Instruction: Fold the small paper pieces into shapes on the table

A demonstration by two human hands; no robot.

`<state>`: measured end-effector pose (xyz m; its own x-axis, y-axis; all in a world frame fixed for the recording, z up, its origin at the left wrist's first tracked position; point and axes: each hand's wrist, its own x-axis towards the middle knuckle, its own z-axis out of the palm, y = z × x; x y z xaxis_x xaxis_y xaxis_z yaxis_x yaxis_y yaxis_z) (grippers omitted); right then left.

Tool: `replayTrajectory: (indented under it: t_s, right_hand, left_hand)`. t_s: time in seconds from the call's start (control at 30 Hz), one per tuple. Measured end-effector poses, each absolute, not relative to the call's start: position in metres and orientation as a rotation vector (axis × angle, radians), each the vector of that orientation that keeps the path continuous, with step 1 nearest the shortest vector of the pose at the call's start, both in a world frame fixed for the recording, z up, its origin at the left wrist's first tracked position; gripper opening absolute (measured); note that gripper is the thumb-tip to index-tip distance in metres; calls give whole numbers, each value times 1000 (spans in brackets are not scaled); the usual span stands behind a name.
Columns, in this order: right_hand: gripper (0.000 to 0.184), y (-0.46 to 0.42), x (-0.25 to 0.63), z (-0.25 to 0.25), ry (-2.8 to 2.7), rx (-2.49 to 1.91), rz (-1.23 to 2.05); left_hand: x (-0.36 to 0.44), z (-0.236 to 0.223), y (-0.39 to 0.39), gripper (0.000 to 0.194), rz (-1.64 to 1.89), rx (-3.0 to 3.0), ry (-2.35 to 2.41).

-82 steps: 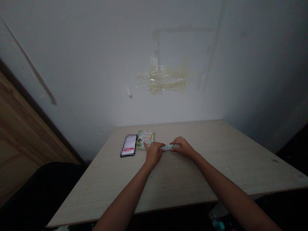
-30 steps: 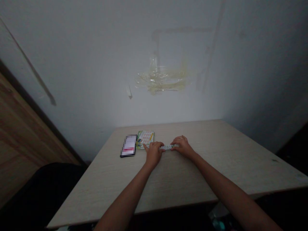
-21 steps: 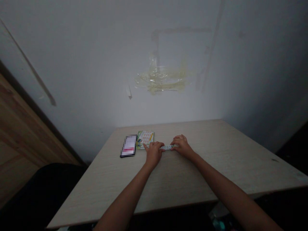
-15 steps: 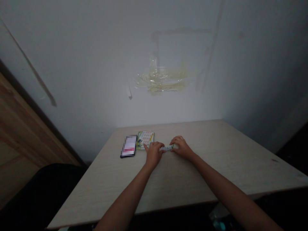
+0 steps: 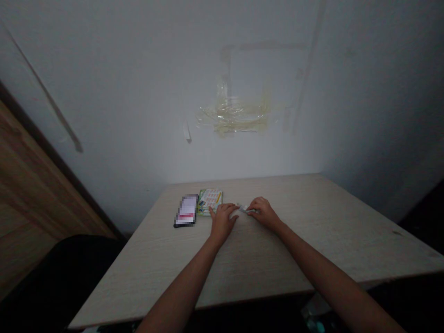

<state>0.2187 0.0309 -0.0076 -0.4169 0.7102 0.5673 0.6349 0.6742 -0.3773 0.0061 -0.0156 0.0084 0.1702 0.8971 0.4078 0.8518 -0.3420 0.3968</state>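
Observation:
My right hand [image 5: 263,212] pinches one end of a narrow, whitish printed strip [image 5: 243,208], which looks like a folded or rolled packet; its exact kind is too small to make out. The strip slants up and left from those fingertips, just above the table. Close to its far end is my left hand [image 5: 223,222], thumb and fingers apart, with nothing visible between them. Its fingertips are very near the strip, and I cannot tell whether they touch it. Behind the left hand lies a green and white printed packet [image 5: 211,199], partly hidden by the fingers.
A phone [image 5: 186,210] with a lit, blurred screen lies left of the green packet. The pale wooden table [image 5: 263,273] meets a wall [image 5: 138,115] with clear tape [image 5: 239,115] stuck on it. Dark items lie below the front edge, and a wooden panel [image 5: 31,185] stands at left.
The left hand has let go of the strip, its thumb and fingers now apart. Still in my right hand, the strip has tilted, its left end higher and farther back.

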Motion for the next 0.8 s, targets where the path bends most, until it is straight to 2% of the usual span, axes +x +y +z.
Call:
replayTrajectory:
  t_s: [0.47,0.8]
  right_hand:
    - [18,38,259,-7,-1897,-1432,-342]
    - [13,37,261,-8,-1874,-1634,-350]
  left_hand:
    - [4,10,-18,24,916,2284,1747]
    - [3,7,-16,19,903,2280,1741]
